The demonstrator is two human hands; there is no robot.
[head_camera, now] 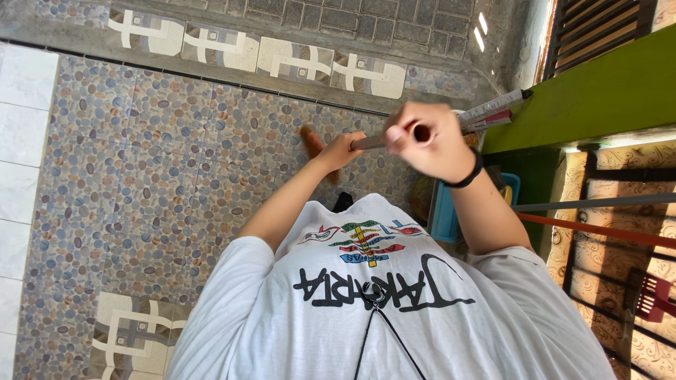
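both hands were closed round the broom handle (373, 141). right hand (429, 141) capped the top end, left hand (343, 149) gripped lower, nearer the bristles (312, 146). the handle ran away from the camera down to the pebble-tile floor (141, 162), bristles just beyond the left hand.

A pebble-patterned tile floor (162, 162) carries an orange broom head (312, 146) resting on it.

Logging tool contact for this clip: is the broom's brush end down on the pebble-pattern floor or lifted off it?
Cannot tell. The broom is gripped by both the left hand and right hand; its orange bristles show beyond them, but contact with the floor isn't visible.
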